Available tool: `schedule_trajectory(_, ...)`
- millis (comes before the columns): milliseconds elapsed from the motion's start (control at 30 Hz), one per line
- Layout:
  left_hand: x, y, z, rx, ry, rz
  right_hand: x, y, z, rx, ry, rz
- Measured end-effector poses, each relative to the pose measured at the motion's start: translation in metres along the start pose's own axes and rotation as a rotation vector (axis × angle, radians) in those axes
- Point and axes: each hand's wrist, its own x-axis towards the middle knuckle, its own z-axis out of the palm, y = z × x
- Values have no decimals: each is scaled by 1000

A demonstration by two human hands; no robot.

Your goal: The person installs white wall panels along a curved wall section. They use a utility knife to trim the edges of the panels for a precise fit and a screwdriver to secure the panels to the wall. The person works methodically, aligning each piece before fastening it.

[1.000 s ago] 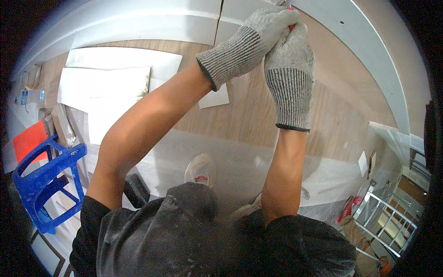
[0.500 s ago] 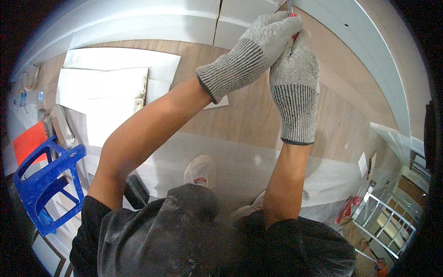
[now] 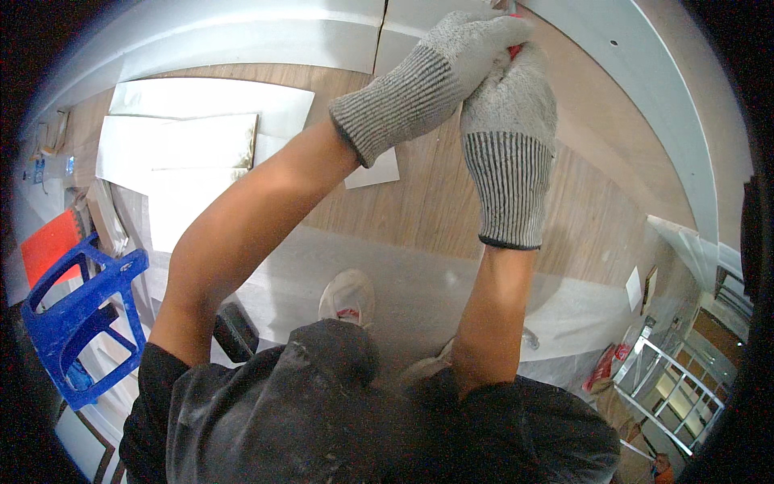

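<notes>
My left hand [image 3: 472,60], in a grey knit glove, is closed on a red-handled tool [image 3: 514,51] at the top of the view. My right hand [image 3: 506,105], gloved the same way, is closed just below it on the same tool. Most of the handle is hidden by the fingers, and the tool's tip cannot be made out. The tool is by the joint between a white curved panel [image 3: 282,40] and a pale board [image 3: 605,137] edged with a grey curved strip [image 3: 685,145].
White cut sheets [image 3: 201,101] lie on wood-look flooring [image 3: 387,218] beside pale sheeting. A blue plastic stool or chair [image 3: 85,323] and a red item [image 3: 48,250] are at the left. An aluminium ladder [image 3: 669,387] and red bags [image 3: 605,363] are at lower right.
Both hands shifted down and slightly right half a second ago and have since moved back up and left, still gripping the tool. Less of its metal shaft shows now.
</notes>
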Motion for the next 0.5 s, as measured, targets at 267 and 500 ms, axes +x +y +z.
schedule_trajectory(267, 2, 26, 1, -266, -61, -184, 2, -2, -3, 1, 18, 75)
schedule_trajectory(500, 6, 37, -14, -623, -85, -502, -3, -1, 2, 65, 26, -17)
